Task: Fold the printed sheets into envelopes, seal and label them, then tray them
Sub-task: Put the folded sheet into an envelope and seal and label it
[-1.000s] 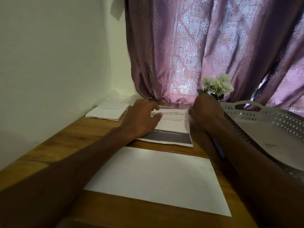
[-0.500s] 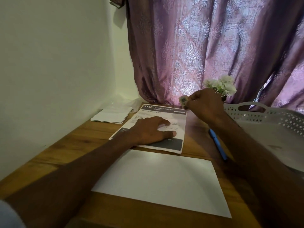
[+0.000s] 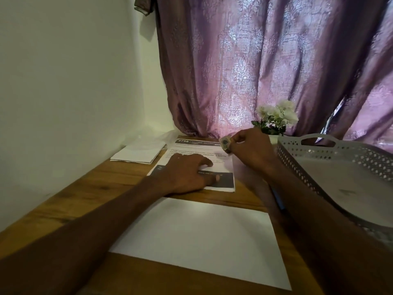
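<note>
Printed sheets (image 3: 197, 160): stacked at far centre of wooden desk (image 3: 70, 199), unfolded, header strip facing away. Left hand (image 3: 187, 173): flat, fingers straight, pressing stack down. Right hand (image 3: 251, 150): raised over stack's far right corner, pinching small tape roll (image 3: 225, 142). White envelope (image 3: 204, 239): flat, nearer the camera, apparently unfilled. Perforated tray (image 3: 331, 154): at right, no envelope visible inside. Folded papers (image 3: 138, 153): by wall. Progress judged early: folding, sealing, labelling, traying all outstanding. Versus half a second earlier: left hand still pressing, right hand with roll lowered slightly toward stack
</note>
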`<action>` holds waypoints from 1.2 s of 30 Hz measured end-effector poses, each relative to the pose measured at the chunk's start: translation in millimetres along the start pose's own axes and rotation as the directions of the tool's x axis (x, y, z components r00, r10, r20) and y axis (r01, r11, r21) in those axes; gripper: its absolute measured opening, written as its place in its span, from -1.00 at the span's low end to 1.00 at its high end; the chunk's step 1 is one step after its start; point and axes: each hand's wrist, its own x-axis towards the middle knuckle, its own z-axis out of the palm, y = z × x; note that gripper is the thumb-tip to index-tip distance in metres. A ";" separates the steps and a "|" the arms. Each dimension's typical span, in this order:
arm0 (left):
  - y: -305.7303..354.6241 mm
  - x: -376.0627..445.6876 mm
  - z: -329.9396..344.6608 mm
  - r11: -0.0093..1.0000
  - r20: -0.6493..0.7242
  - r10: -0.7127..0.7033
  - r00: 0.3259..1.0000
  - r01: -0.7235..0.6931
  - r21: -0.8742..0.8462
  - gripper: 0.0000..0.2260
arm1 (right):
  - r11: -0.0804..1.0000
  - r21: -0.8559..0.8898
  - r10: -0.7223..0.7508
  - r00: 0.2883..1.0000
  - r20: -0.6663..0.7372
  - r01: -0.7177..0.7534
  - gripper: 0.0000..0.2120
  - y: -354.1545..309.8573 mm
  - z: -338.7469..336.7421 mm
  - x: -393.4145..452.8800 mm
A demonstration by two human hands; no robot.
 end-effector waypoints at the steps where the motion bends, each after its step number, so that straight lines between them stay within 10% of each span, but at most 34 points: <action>1: -1.5 -1.6 0.9 1.000 -0.037 0.011 0.999 -0.012 -0.025 -0.48 | 0.999 0.049 0.004 1.000 0.022 -0.005 -0.95 0.6 0.5 0.9; 8: -1.6 2.2 -14.5 0.887 -0.493 -0.086 0.866 -0.159 -0.433 -0.71 | 0.919 0.376 0.015 0.966 0.259 -0.116 -0.94 -4.6 1.5 -0.6; 25: -10.9 1.6 -20.8 0.564 -0.240 -0.288 0.927 -0.039 -0.825 -0.91 | 0.635 0.570 0.070 0.773 0.630 -0.522 -0.73 -17.7 -0.1 -8.7; 36: -11.8 1.7 -19.4 0.450 -0.120 -0.273 0.955 0.017 -0.893 -0.82 | 0.712 0.544 0.150 0.853 0.500 -0.444 -0.88 -20.2 9.0 -9.0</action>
